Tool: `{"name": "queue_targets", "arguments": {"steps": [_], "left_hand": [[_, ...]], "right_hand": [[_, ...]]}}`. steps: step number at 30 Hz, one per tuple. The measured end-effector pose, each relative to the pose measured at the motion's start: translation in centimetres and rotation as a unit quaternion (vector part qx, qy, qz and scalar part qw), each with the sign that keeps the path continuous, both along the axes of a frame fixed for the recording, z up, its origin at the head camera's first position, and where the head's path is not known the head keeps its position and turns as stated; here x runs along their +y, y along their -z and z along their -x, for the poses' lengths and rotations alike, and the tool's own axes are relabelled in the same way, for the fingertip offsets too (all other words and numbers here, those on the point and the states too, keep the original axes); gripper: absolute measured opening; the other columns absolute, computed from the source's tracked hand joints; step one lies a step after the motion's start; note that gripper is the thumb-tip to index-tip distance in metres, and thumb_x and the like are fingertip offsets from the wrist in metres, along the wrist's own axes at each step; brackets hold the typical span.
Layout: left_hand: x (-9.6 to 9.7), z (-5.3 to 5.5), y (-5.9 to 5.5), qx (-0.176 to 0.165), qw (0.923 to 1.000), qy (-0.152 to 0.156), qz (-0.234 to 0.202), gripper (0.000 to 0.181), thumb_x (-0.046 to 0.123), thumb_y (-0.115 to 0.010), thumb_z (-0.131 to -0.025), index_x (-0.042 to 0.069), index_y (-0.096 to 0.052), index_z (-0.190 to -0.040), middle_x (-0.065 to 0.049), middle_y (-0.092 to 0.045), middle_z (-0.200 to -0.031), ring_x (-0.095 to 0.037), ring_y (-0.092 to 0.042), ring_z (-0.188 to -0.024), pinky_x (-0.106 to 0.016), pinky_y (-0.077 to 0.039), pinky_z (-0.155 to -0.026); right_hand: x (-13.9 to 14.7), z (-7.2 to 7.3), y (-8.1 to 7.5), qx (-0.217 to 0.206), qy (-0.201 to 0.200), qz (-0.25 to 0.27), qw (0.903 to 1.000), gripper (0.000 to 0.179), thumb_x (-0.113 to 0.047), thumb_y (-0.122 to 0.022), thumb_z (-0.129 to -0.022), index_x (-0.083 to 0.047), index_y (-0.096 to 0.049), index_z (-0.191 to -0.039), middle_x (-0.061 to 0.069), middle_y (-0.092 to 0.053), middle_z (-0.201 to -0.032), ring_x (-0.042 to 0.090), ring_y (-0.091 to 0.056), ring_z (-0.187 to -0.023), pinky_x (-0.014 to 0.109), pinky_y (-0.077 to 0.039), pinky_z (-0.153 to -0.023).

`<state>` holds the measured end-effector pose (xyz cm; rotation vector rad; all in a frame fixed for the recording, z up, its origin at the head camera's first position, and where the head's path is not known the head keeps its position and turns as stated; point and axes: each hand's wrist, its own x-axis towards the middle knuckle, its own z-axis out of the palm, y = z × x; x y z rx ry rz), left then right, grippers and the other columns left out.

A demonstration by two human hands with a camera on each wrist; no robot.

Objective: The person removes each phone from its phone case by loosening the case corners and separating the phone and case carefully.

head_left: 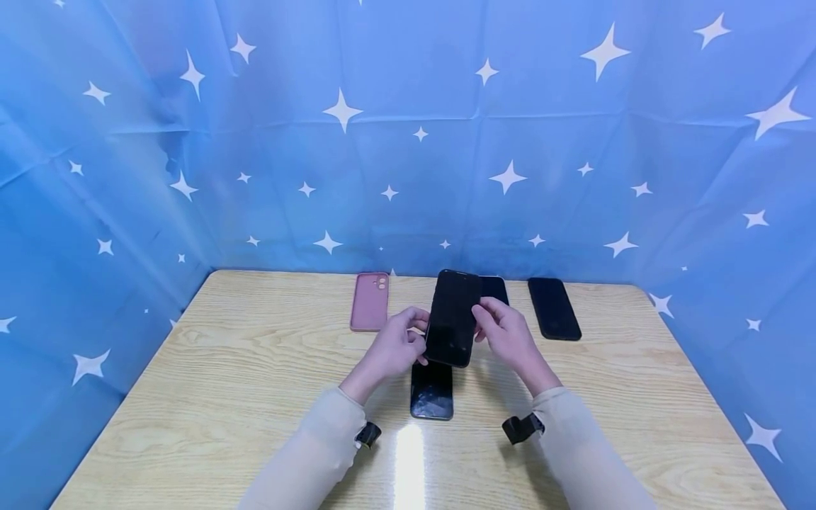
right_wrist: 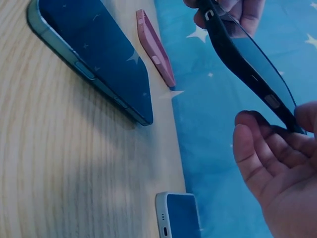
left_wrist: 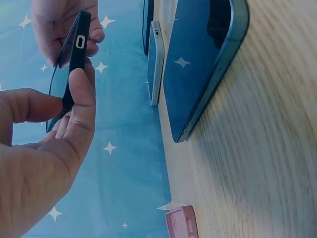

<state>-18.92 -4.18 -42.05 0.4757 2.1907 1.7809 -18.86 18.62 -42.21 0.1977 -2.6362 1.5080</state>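
Note:
A black phone case [head_left: 452, 319] is held up over the table between both hands, tilted, with its long sides running away from me. In the left wrist view its lower edge has an oblong port opening, and a thin dark rim bows out beside a glossy panel. My left hand [head_left: 400, 341] pinches the case's lower left side between thumb and fingers. My right hand [head_left: 505, 331] grips the right side, thumb on the face and fingertips behind. Below the case a dark-screened phone [head_left: 432, 397] lies face up, its far end hidden by the case.
A pink phone case [head_left: 370, 302] lies at the back left. Partly hidden behind the held case is a light-edged phone [head_left: 494, 287]. Farther right lies another black phone [head_left: 554, 309]. The wooden table [head_left: 255, 382] meets a blue star-patterned curtain [head_left: 408, 156] at its back and sides.

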Motion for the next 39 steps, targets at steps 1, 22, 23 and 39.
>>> {"name": "queue_targets", "arguments": {"steps": [1,22,23,39], "left_hand": [[0.0,0.0,0.0,0.002,1.0000,0.002,0.001,0.044,-0.015,-0.043,-0.090,-0.008,-0.052,-0.132,-0.021,-0.057,-0.120,-0.018,-0.060,-0.062,-0.060,-0.062,-0.074],[0.0,-0.3,0.5,-0.004,0.9994,0.034,-0.008,0.039,-0.009,-0.054,-0.094,-0.010,-0.051,-0.133,-0.021,-0.059,-0.115,-0.017,-0.064,-0.074,-0.057,-0.064,-0.074],[0.0,-0.3,0.5,-0.004,0.9993,0.035,-0.005,0.037,-0.007,-0.057,-0.095,-0.010,-0.052,-0.132,-0.019,-0.060,-0.112,-0.017,-0.066,-0.075,-0.056,-0.064,-0.074],[0.4,-0.7,0.4,-0.071,0.9950,0.055,-0.044,0.010,-0.009,-0.061,-0.098,-0.007,-0.057,-0.107,-0.016,-0.070,-0.090,-0.036,-0.077,-0.084,-0.055,-0.063,-0.085]], "right_hand": [[0.0,0.0,-0.1,0.003,0.001,0.001,1.0000,0.024,-0.021,-0.050,-0.111,-0.001,-0.063,-0.109,0.014,-0.067,-0.081,0.034,-0.070,-0.075,0.028,-0.052,-0.059],[0.2,0.4,-1.0,0.007,0.019,0.084,0.9962,0.025,-0.013,-0.053,-0.109,0.008,-0.065,-0.104,0.010,-0.067,-0.072,0.014,-0.066,-0.062,0.035,-0.063,-0.065],[0.1,0.4,-1.1,0.006,0.019,0.086,0.9961,0.025,-0.013,-0.053,-0.109,0.008,-0.065,-0.104,0.010,-0.067,-0.071,0.014,-0.065,-0.062,0.034,-0.063,-0.065],[0.4,0.8,-2.0,-0.020,0.007,0.088,0.9959,0.027,-0.016,-0.053,-0.110,0.008,-0.066,-0.112,0.008,-0.070,-0.077,0.014,-0.068,-0.067,0.033,-0.063,-0.068]]}}
